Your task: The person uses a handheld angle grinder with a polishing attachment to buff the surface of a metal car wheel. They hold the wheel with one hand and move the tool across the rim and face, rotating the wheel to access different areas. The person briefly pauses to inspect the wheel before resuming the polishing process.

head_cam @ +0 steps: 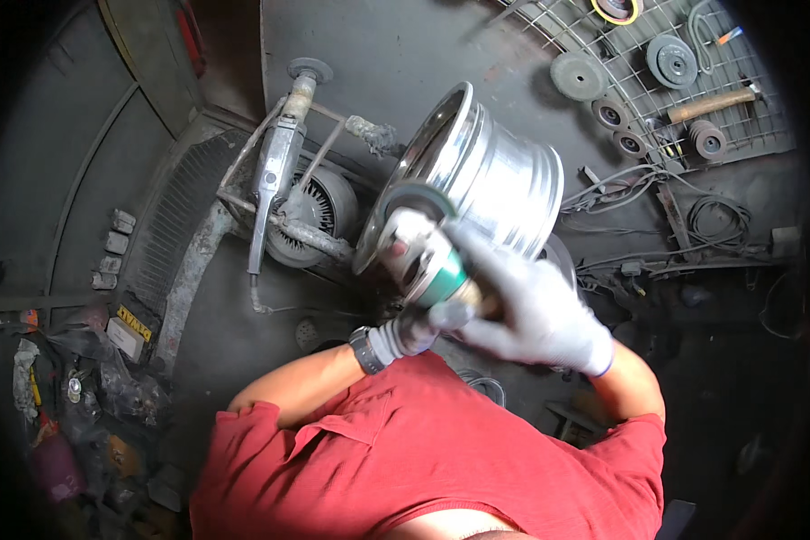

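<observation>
A handheld angle grinder (443,278) with a green band is in front of my chest, its disc (415,194) edge meeting or overlapping the near side of the wheel rim in view. My right hand (543,314), in a whitish knit glove, is around the grinder's body from the right and blurred. Below the tool, my left hand (412,332), in a grey glove with a watch at the wrist, holds its lower end; part of this grip is hidden. Just beyond stands a polished metal wheel rim (506,175), tilted, with its open face towards the left.
Left of the rim, a long-bodied grinding tool (277,169) rests on a metal-tube frame (324,152), with another wheel (310,216) behind. Discs (578,76) and a hammer (712,104) hang on a wire grid. Cables (715,216) run at right. Clutter and bags (128,385) lie lower left.
</observation>
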Demonstrator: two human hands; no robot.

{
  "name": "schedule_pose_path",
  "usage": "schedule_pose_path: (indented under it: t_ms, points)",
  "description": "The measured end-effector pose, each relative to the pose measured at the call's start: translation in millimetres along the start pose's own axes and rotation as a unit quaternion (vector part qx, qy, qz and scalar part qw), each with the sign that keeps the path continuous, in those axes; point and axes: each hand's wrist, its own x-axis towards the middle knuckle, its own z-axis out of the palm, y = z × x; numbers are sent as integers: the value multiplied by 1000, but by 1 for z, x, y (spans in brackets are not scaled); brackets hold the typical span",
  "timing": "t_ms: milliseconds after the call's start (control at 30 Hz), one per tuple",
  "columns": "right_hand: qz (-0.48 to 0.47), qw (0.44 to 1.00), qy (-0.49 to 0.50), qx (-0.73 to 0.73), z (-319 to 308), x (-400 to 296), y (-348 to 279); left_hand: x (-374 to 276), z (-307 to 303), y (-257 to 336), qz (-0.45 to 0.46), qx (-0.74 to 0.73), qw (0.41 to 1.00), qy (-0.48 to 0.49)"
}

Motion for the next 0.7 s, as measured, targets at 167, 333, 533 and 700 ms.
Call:
schedule_pose_path:
  t_ms: [167,333,533,700]
  points:
    - [102,985,27,136,-73,42,34,122,54,78,32,16,999,22]
    - [56,955,140,254,-88,75,77,189,62,146,-133,61,988,42]
    - [25,995,79,48,-16,15,18,52,-12,45,230,452,855,-107]
    - [32,998,-56,-16,23,-4,-12,-23,-12,7,-113,-30,992,-46]
